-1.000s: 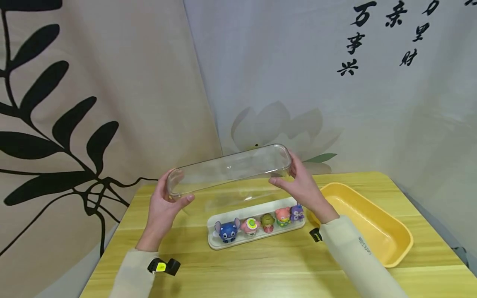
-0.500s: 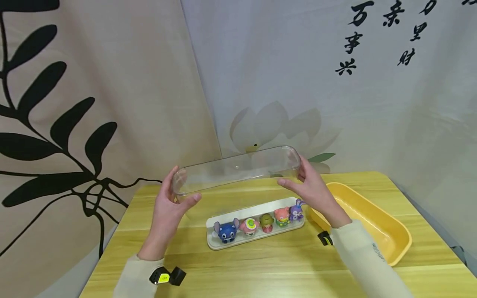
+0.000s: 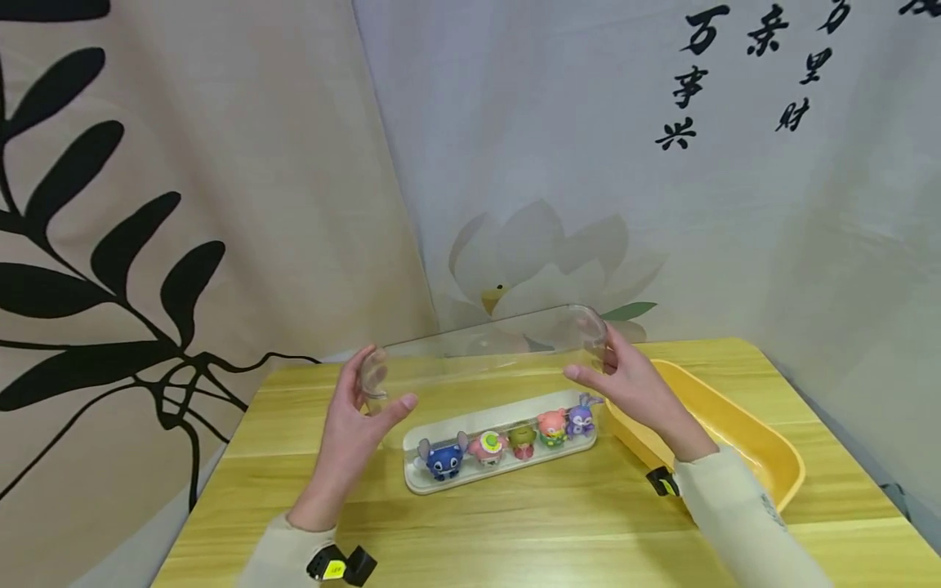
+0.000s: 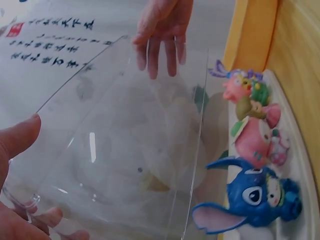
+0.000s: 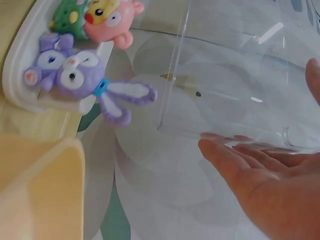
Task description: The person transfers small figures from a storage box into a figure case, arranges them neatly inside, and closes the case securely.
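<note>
My left hand (image 3: 351,429) and right hand (image 3: 634,384) hold a long clear plastic cover (image 3: 478,347) by its two ends, raised and slanted above the table. Thumbs lie toward me, and the other fingers are against the end walls. Below the cover, apart from it, a white oblong tray (image 3: 470,418) bears several small toy figures in a row. A blue big-eared figure (image 3: 444,461) sits at the left end; a purple rabbit figure (image 3: 581,418) is at the right end. Between them are pink and green figures. In the right wrist view, the fingers (image 5: 225,160) touch the cover's end.
A yellow plastic basin (image 3: 764,433) stands on the wood-grain table (image 3: 470,539) at the right, partly behind my right forearm. Behind the table hangs a pale cloth (image 3: 309,163) printed with black leaves, a flower and writing.
Both hands have carried the cover to the right and slightly down, closer above the tray. The tray, figures and basin keep their places; the head view has shifted a little.
</note>
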`<state>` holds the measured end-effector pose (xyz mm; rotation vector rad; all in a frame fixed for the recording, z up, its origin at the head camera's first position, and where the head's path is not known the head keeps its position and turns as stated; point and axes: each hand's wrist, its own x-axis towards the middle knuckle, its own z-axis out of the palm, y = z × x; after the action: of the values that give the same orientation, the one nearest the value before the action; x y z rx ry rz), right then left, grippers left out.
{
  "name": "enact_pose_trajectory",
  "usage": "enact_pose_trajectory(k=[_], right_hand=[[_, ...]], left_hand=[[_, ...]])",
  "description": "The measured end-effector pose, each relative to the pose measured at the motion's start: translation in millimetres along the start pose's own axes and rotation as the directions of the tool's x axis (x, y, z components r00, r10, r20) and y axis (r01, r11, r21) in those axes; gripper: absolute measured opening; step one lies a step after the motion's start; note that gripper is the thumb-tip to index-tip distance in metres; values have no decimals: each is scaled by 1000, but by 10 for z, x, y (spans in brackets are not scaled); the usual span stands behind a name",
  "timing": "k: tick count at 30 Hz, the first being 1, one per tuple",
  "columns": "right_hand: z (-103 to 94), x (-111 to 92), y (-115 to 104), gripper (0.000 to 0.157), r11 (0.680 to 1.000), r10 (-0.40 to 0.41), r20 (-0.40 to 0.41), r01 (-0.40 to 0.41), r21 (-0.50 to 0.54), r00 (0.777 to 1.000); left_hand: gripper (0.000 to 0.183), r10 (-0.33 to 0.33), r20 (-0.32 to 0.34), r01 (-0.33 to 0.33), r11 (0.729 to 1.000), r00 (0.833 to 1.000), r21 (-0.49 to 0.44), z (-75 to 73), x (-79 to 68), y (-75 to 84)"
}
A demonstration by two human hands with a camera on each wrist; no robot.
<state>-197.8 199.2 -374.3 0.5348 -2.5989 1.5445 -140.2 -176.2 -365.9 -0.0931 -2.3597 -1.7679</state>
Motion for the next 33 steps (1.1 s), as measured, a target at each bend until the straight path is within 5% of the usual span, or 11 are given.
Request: enact_pose_trajectory(k=[15, 33], right_hand=[[-115, -76, 180, 89, 999, 11, 74, -7, -49, 997], [-43, -71, 322, 92, 982, 87, 75, -73, -173, 993]], left_hand=[[92, 1, -19, -2, 999, 1000, -35, 227, -58, -103], [92, -63, 12, 63, 997, 998, -41, 276, -62, -327]])
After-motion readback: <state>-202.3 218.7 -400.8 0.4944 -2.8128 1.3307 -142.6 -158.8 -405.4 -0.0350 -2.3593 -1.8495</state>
